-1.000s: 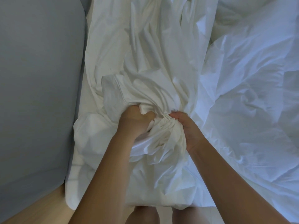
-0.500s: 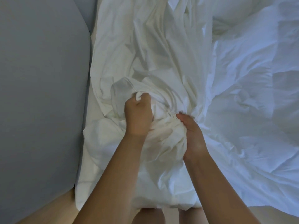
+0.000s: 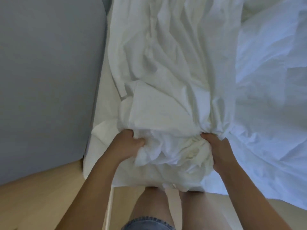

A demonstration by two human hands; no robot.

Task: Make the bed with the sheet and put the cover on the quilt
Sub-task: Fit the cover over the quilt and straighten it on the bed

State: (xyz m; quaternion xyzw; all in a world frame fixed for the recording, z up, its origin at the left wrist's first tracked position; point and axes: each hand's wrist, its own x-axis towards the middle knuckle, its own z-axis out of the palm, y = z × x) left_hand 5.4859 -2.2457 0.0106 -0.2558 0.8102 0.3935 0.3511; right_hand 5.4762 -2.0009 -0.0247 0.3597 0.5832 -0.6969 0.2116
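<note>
Early stage: left hand (image 3: 127, 143) and right hand (image 3: 216, 146), fingers curled, grip the bunched white cover (image 3: 166, 100); the quilt (image 3: 265, 97) lies uncovered, bedding unspread.

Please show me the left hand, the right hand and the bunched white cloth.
left hand (image 3: 127, 145): head view, back of the hand.
right hand (image 3: 217, 148): head view, back of the hand.
bunched white cloth (image 3: 172, 146): head view, folds between the hands.

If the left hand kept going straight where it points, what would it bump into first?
The bunched white cloth that it grips. The left hand points forward and a little to the right, so it would most likely just push deeper into that crumpled pile. Depth is hard to judge here.
</note>
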